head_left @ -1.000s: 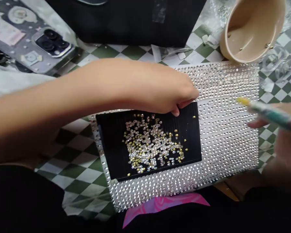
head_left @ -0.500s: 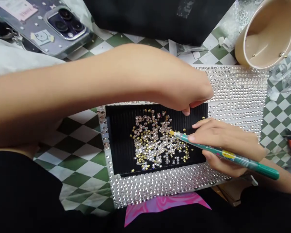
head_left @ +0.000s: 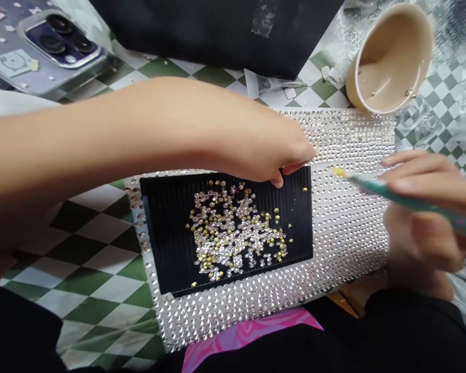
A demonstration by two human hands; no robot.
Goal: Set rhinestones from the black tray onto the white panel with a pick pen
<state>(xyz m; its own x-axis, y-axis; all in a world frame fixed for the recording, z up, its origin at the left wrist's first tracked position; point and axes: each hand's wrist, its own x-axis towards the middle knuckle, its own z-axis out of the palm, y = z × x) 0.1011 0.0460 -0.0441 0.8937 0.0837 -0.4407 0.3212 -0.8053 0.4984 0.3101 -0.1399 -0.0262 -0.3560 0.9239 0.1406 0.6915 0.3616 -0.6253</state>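
Green-and-white checked cloth (head_left: 89,274) under one rhinestone-covered panel (head_left: 349,228) bearing one black ridged tray (head_left: 166,259), loose rhinestones (head_left: 233,228) past counting heaped mid-tray; left hand (head_left: 264,150) curled at tray's top edge, grip undeterminable; right hand (head_left: 423,207) pinching one wax-tipped green pen (head_left: 407,199) over the panel.

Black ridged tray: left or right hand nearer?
Left. The left hand is at the tray's top edge; the right hand, holding a teal pen, is past its right edge, above the rhinestone panel.
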